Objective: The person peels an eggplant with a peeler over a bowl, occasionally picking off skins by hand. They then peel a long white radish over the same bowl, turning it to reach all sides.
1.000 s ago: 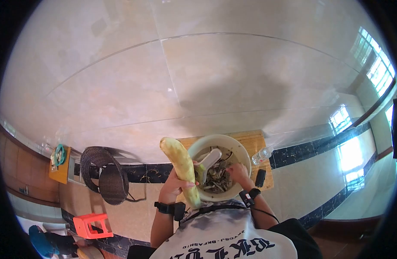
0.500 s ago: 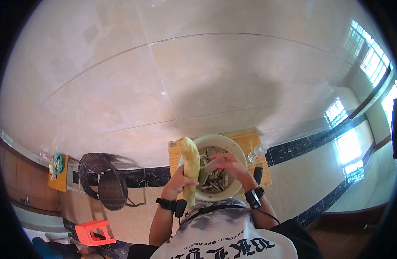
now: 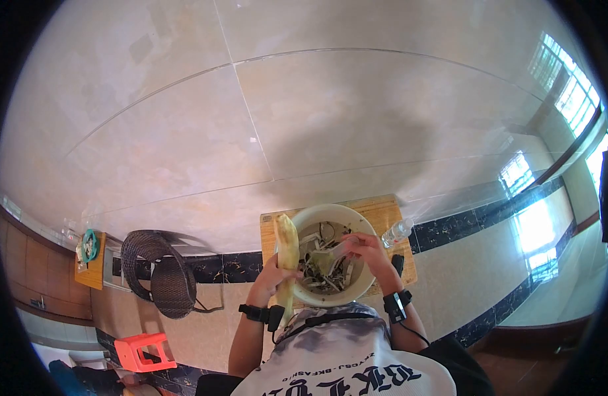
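My left hand is wrapped around the lower part of a long, thick, pale-yellow vegetable, which stands nearly upright in view along the left side of a cream basin. Dark and whitish peelings lie scattered inside the basin. Over its right side, my right hand is closed with fingers pinched on a pale, translucent piece pointing toward the basin's middle; I cannot tell what it is. Both wrists wear black straps with small devices.
A wooden table carries the basin, with a dark phone-like object at its right. Near the right edge is a clear plastic bottle. To the left are a dark woven chair, a red stool and a teal-rimmed container.
My right hand has moved right, away from the vegetable, with the pale piece still in its fingers. The vegetable has shifted slightly and turned in my left hand.
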`<move>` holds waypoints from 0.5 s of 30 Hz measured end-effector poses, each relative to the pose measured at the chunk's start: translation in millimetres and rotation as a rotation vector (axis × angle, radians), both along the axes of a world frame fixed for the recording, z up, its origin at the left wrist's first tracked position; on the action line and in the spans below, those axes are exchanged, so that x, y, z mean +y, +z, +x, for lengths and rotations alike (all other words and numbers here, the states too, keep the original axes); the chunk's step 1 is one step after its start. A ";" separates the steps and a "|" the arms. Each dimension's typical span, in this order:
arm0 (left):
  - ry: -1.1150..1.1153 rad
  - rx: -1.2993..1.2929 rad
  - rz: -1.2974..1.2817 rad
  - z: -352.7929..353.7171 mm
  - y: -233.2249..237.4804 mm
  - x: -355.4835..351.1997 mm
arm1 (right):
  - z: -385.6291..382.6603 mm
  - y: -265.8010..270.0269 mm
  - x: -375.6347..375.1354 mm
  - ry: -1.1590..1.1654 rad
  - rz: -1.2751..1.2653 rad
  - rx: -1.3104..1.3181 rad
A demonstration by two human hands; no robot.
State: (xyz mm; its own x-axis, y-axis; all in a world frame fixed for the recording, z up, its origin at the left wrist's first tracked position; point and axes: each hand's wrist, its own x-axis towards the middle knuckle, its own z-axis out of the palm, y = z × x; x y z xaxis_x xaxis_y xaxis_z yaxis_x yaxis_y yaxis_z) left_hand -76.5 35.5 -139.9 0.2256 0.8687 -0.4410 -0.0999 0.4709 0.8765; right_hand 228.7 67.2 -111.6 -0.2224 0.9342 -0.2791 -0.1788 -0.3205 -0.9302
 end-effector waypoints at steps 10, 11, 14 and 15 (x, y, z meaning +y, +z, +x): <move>0.019 -0.042 -0.290 2.1 -16.6 3.2 | 4.5 -39.3 -2.5 -0.154 0.331 -0.910; 0.007 -0.035 -0.278 1.9 -17.8 2.4 | 4.7 -43.7 -3.4 -0.174 0.339 -0.906; 0.001 0.014 -0.246 1.7 -11.4 -1.2 | 7.1 -62.4 -5.3 -0.221 0.369 -0.917; 0.002 0.016 -0.254 1.6 -11.1 -2.4 | 6.3 -62.4 -5.1 -0.236 0.382 -0.924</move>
